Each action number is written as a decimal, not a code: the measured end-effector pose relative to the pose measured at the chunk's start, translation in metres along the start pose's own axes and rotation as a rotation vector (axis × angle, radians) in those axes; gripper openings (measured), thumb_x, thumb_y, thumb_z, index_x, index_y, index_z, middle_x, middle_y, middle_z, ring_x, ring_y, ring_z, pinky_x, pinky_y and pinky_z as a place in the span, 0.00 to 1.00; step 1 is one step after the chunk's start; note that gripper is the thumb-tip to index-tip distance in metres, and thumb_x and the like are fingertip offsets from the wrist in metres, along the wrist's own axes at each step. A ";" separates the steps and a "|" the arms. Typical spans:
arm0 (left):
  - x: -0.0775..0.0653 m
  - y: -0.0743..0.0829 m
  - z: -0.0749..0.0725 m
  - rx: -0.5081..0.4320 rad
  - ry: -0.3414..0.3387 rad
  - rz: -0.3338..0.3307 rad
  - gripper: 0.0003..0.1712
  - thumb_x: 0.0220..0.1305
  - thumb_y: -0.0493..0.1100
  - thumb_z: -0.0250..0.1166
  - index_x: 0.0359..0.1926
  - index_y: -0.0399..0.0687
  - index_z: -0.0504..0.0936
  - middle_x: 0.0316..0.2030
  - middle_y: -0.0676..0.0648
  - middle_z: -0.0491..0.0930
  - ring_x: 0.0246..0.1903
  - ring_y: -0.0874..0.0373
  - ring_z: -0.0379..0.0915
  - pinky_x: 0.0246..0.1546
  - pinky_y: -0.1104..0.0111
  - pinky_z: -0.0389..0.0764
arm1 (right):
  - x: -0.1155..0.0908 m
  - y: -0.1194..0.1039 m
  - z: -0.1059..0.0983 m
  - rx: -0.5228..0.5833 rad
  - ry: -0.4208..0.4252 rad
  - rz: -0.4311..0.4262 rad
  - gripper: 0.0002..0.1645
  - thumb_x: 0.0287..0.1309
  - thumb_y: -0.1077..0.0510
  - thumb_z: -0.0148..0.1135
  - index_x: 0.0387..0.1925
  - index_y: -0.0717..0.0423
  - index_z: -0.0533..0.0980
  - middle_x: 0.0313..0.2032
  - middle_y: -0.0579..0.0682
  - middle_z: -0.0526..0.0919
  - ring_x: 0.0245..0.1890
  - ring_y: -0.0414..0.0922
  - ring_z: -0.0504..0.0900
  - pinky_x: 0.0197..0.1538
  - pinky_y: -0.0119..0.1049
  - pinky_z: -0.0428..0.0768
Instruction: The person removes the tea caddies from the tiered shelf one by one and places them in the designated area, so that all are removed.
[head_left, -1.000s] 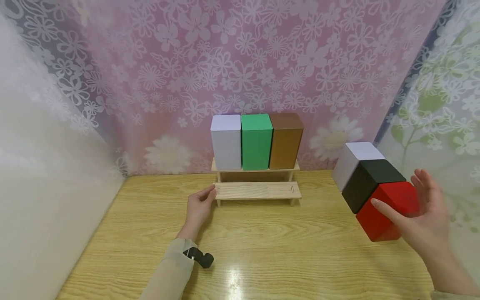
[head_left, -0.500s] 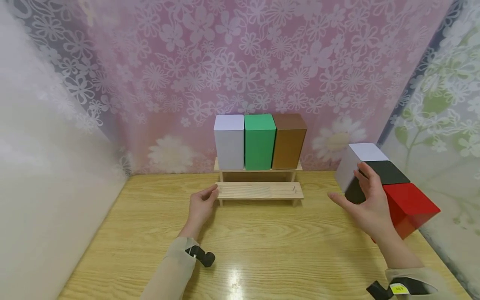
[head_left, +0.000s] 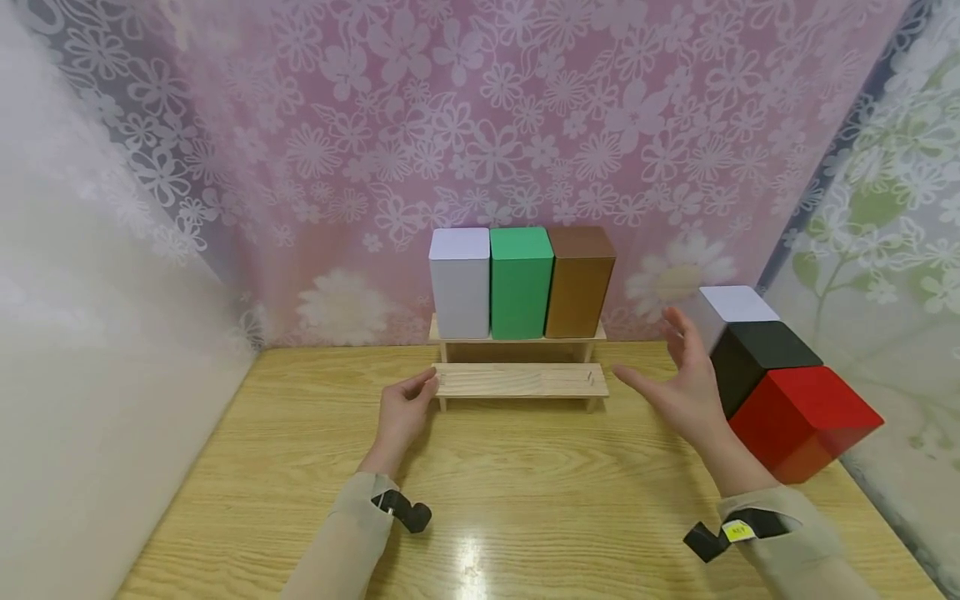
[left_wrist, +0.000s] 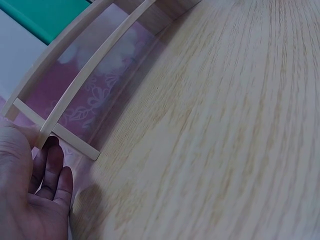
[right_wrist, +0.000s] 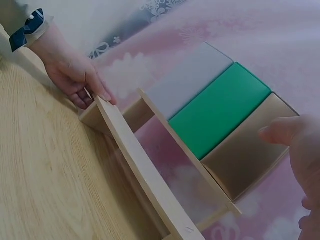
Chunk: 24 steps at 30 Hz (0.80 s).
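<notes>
My left hand (head_left: 401, 412) pinches the left end of a two-tier wooden stand (head_left: 517, 381); in the left wrist view its thumb lies over the end of the lower board. On the upper tier stand a white box (head_left: 460, 296), a green box (head_left: 520, 296) and a brown box (head_left: 576, 296), side by side. Nothing sits on the lower board. To the right of the stand, my right hand (head_left: 686, 396) hovers over the table with thumb and fingers spread, holding nothing. Close by it is a row of a white box (head_left: 738, 302), a black box (head_left: 772, 346) and a red box (head_left: 798, 429).
A pale wood-grain table (head_left: 525, 500) lies under everything. Behind the stand hangs a pink flowered curtain (head_left: 480, 125). A white wall (head_left: 90, 333) bounds the left side, and flowered translucent sheeting (head_left: 885, 250) bounds the right.
My right hand has moved left, from around the red box to the space between the boxes and the stand, with nothing in it. My left hand keeps its hold on the stand.
</notes>
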<state>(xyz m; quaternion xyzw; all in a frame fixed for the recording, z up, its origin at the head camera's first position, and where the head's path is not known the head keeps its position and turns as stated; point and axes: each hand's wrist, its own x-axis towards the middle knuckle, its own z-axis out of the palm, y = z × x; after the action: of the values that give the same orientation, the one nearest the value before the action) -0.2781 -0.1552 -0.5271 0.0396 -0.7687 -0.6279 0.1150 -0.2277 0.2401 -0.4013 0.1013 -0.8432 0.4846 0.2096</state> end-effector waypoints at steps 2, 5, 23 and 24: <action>0.000 0.000 0.000 -0.007 0.002 -0.001 0.15 0.74 0.45 0.71 0.58 0.47 0.90 0.55 0.46 0.87 0.61 0.52 0.79 0.52 0.71 0.80 | 0.005 -0.001 0.005 0.009 0.005 0.001 0.65 0.56 0.61 0.82 0.84 0.54 0.50 0.80 0.59 0.56 0.77 0.64 0.59 0.75 0.60 0.58; 0.001 0.000 0.000 -0.011 0.002 -0.009 0.15 0.74 0.45 0.71 0.58 0.47 0.90 0.55 0.46 0.87 0.61 0.52 0.79 0.51 0.72 0.80 | 0.013 -0.002 0.012 0.026 0.013 -0.006 0.65 0.56 0.61 0.82 0.84 0.54 0.49 0.80 0.59 0.57 0.77 0.63 0.60 0.75 0.60 0.59; -0.001 0.002 0.000 -0.010 -0.010 -0.011 0.16 0.74 0.45 0.70 0.59 0.48 0.90 0.56 0.47 0.87 0.58 0.52 0.81 0.53 0.66 0.81 | 0.061 -0.009 0.065 0.052 0.072 0.112 0.68 0.55 0.50 0.84 0.83 0.60 0.48 0.79 0.60 0.57 0.78 0.60 0.58 0.76 0.58 0.61; -0.002 0.002 0.000 -0.008 -0.009 -0.007 0.16 0.74 0.45 0.71 0.59 0.48 0.90 0.56 0.47 0.87 0.58 0.52 0.81 0.53 0.66 0.81 | 0.063 -0.009 0.068 0.049 0.079 0.117 0.68 0.55 0.50 0.84 0.83 0.60 0.48 0.79 0.60 0.57 0.77 0.60 0.58 0.76 0.58 0.61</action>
<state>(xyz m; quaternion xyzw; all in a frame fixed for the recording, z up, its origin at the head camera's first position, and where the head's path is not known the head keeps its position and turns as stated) -0.2764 -0.1546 -0.5252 0.0393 -0.7667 -0.6314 0.1095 -0.2979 0.1792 -0.3962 0.0379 -0.8268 0.5199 0.2114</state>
